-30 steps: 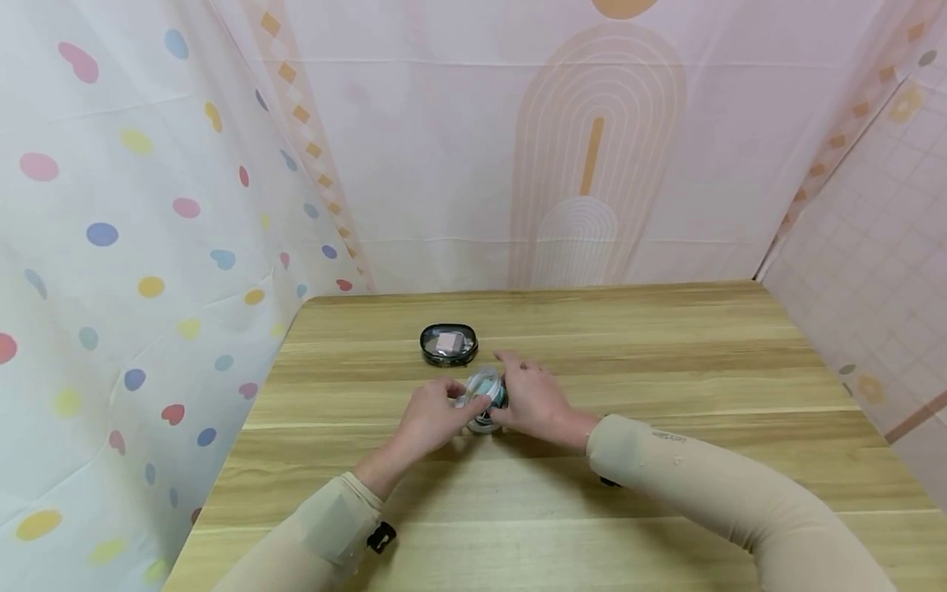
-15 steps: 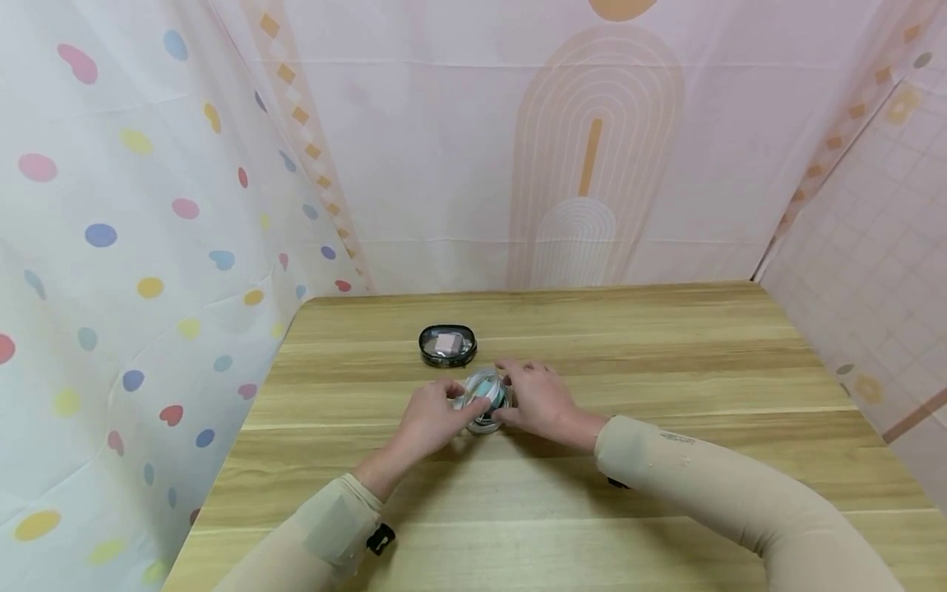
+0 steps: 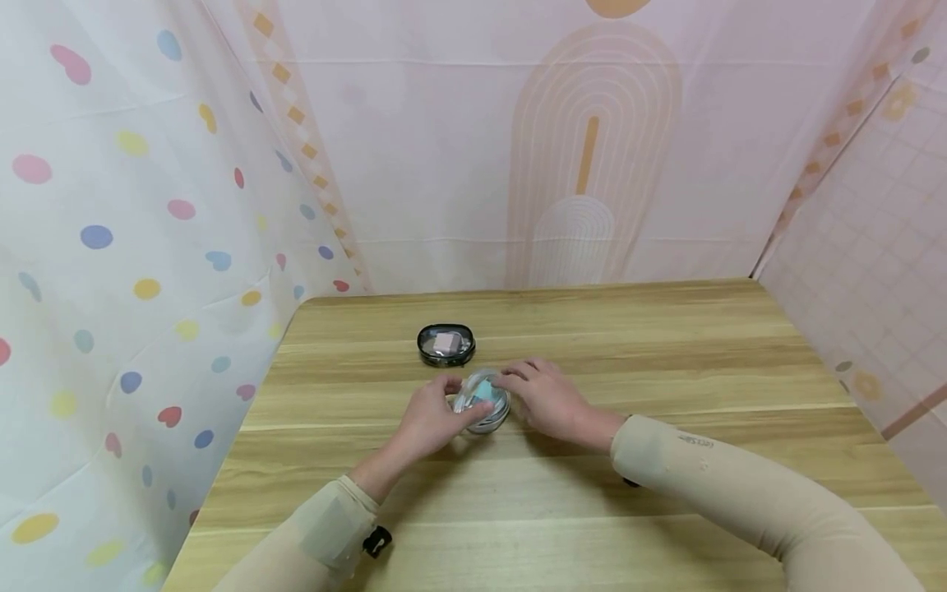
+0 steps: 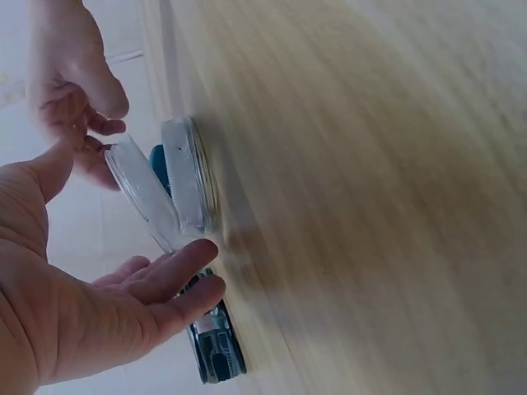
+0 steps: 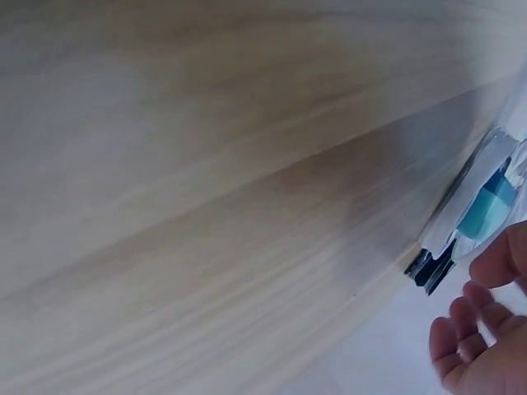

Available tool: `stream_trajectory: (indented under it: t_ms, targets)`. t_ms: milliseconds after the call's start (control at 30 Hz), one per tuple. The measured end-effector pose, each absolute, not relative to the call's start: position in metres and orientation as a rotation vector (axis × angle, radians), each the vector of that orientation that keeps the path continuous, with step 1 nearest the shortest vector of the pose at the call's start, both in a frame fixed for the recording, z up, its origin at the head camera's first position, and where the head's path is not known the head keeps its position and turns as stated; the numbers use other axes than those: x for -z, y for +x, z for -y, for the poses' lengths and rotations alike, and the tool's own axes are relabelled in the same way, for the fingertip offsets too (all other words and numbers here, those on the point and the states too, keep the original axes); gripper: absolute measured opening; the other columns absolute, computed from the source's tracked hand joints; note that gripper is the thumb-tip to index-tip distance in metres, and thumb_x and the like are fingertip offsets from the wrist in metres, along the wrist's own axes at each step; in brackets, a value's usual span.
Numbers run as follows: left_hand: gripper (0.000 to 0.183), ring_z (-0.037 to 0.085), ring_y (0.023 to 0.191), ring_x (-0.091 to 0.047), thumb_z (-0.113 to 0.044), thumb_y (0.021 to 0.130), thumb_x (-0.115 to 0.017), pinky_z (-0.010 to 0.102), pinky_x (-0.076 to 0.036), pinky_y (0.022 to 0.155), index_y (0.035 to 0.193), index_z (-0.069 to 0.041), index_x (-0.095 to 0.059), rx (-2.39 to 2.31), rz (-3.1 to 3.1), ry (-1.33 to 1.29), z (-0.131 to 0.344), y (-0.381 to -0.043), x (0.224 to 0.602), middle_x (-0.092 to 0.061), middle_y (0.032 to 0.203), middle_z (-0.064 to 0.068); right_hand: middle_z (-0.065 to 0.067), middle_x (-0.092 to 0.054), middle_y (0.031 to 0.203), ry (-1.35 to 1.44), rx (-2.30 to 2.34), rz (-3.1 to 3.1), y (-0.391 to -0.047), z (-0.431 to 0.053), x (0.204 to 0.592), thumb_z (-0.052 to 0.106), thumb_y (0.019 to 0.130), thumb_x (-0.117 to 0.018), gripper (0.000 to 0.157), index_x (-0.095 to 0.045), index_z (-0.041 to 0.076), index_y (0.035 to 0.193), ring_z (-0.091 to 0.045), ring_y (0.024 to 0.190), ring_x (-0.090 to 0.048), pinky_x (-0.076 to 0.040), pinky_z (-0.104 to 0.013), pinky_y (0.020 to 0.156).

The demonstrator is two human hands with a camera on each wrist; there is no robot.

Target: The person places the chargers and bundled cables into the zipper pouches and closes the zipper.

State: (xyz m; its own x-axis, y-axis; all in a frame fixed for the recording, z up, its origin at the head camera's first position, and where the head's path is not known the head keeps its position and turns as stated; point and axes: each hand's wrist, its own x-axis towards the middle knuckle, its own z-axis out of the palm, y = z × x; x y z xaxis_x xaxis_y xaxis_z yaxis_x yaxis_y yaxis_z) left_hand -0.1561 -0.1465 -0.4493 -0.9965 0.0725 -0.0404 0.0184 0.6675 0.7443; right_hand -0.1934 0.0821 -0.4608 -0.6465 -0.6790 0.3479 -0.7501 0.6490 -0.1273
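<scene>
right hand [image 3: 549, 401], fingers loosely bent, has eased back right of the round clear plastic case [image 4: 188, 183]; left hand [image 3: 431, 418] grips it, lid [image 4: 142, 193] tilted ajar.

Pale yellow-brown table [image 3: 681, 362] with wood grain: streaked from side to side, rounded at the far left corner, spreading farther to the right of the clear round plastic case [image 4: 188, 185] than to the left of it
Clear round plastic case: set base-down on the wood grain, with a clear lid [image 4: 138, 181] tilted up
Clear oval pouch with a black rim [image 3: 447, 361]: lying just beyond the case, slightly to its left, not touching it
</scene>
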Motion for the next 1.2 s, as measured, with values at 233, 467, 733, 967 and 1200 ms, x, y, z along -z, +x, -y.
stream_trajectory:
  t_ms: [233,467,733,967,1200]
  targets:
    - [0.076,0.036,0.123,-0.069,-0.039,0.088,-0.089,0.052,-0.058,0.104,0.142,0.004,-0.058,-1.271,-2.764,0.077,0.148,-0.157,0.452,-0.069,0.137,0.023,-0.013,-0.072,0.136,1.233,-0.303,2.525,-0.194,-0.085,0.465,0.011,0.094,-0.078,0.036,-0.074,0.016,0.13,-0.032,0.123,-0.066,-0.056,-0.049,0.108]
    - [0.077,0.034,0.111,-0.076,-0.024,0.083,-0.093,0.046,-0.063,0.096,0.142,0.009,-0.055,-1.317,-2.699,-0.037,0.151,-0.157,0.452,-0.076,0.123,0.025,-0.014,-0.071,0.138,1.246,-0.321,2.566,-0.194,-0.087,0.467,0.01,0.097,-0.075,0.032,-0.075,0.015,0.129,-0.034,0.126,-0.065,-0.053,-0.052,0.111]
    - [0.054,0.021,0.078,-0.075,-0.009,0.088,-0.086,0.031,-0.061,0.064,0.132,0.007,-0.06,-1.352,-2.653,-0.077,0.151,-0.158,0.453,-0.08,0.104,0.018,-0.013,-0.072,0.135,1.228,-0.292,2.652,-0.192,-0.089,0.465,0.009,0.098,-0.072,0.034,-0.075,0.016,0.131,-0.033,0.122,-0.066,-0.054,-0.051,0.108]
    - [0.034,0.02,0.091,-0.074,0.001,0.089,-0.078,0.027,-0.063,0.073,0.123,0.005,-0.07,-1.334,-2.711,-0.005,0.15,-0.163,0.455,-0.078,0.106,0.017,-0.016,-0.075,0.132,1.098,-0.503,2.759,-0.2,-0.083,0.458,0.011,0.103,-0.064,0.037,-0.066,0.004,0.14,-0.038,0.122,-0.07,-0.055,-0.056,0.108]
    - [0.047,0.033,0.099,-0.076,-0.036,0.095,-0.081,0.048,-0.063,0.09,0.127,-0.001,-0.073,-0.793,-3.06,0.354,0.134,-0.155,0.451,-0.08,0.113,0.017,-0.021,-0.074,0.133,1.084,-0.72,2.812,-0.222,-0.074,0.45,0.008,0.109,-0.055,0.031,-0.067,-0.004,0.135,-0.038,0.124,-0.072,-0.058,-0.051,0.108]
